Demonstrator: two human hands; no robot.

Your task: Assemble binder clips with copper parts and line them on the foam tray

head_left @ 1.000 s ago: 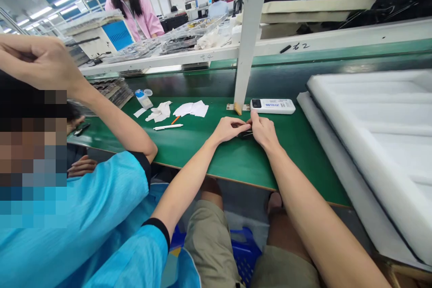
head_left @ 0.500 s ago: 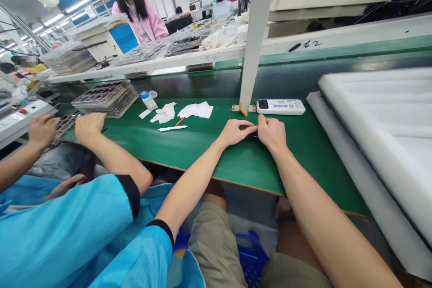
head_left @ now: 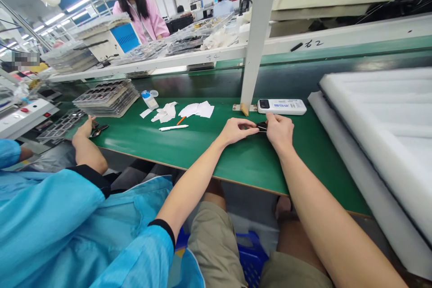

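A small black part [head_left: 261, 127] is pinched between the fingertips of the left hand [head_left: 236, 130] and the right hand [head_left: 279, 129], both closed on it just above the green bench [head_left: 202, 148]. A white remote-like device [head_left: 281, 106] is seen just beyond the hands; a white pen [head_left: 173, 128] and paper scraps [head_left: 197, 109] lie further left

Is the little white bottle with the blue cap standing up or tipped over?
Tipped. The small bottle leans on the green table, its blue cap end raised toward the tray stack.
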